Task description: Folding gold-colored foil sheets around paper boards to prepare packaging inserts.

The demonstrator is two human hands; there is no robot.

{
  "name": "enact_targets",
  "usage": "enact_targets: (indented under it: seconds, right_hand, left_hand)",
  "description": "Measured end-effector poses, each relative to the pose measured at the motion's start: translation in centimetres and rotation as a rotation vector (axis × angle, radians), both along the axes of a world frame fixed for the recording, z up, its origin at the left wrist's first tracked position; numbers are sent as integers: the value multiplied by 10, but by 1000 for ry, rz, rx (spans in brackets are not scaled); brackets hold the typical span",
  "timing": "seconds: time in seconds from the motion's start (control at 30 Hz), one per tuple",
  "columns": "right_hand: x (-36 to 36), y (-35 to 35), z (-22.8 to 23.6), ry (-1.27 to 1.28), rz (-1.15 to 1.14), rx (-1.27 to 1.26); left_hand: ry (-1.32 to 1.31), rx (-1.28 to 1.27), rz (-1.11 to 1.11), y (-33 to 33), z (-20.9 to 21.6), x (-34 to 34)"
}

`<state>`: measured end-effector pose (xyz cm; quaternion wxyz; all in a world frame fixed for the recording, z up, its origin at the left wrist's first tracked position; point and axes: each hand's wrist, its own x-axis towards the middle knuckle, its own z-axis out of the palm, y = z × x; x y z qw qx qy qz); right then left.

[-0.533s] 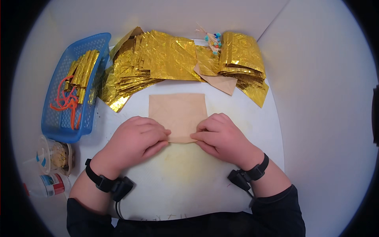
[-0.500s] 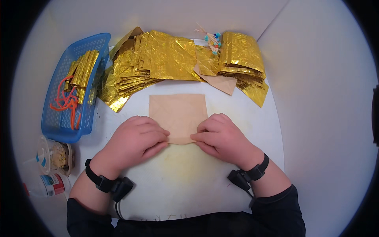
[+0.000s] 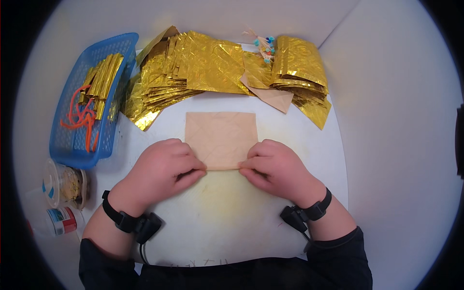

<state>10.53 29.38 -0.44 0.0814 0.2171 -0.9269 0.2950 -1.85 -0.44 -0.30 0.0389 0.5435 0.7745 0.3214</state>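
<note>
We see a brown sheet of paper (image 3: 222,137) on the white table (image 3: 217,227), between our two hands and nearer to us than the stack of gold paper (image 3: 215,65). If our left hand (image 3: 169,163) were to roll or tug its end of the near edge further than our right hand (image 3: 276,166), we think the crease could run crooked; uneven pressure might also wrinkle the sheet, and a loose pinch could let the edge spring open. Both hands rest knuckles up, wrists apart, forearms slanting inward from below. On each, thumb and forefinger are drawn close together, pinching the near edge; we cannot tell how the hidden fingers lie beneath.
</note>
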Motion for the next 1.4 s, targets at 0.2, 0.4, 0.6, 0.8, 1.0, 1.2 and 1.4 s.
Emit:
enact_targets:
  seconds: [0.2, 0.4, 0.6, 0.8, 1.0, 1.2, 1.4]
  right_hand:
    - [-1, -7, 1, -76, -249, -74]
    - [-4, -5, 1, -22, -198, -22]
    - [-10, -7, -5, 234, 98, 118]
    - [-4, -2, 6, 162, 115, 180]
    - [-1, 4, 6, 25, 193, 80]
    - [-1, -15, 15, -47, 267, -48]
    - [0, -21, 16, -105, 398, -189]
  left_hand:
    - [-165, -55, 230, 5, 2, 7]
    - [251, 70, 113, 8, 2, -2]
    - [279, -55, -60, 18, 1, 16]
    - [215, -119, 30, 8, 9, 9]
    - [364, -54, 119, -3, -2, -8]
    - [302, -116, 245, -3, -8, -9]
    - [128, -123, 249, 3, -7, -1]
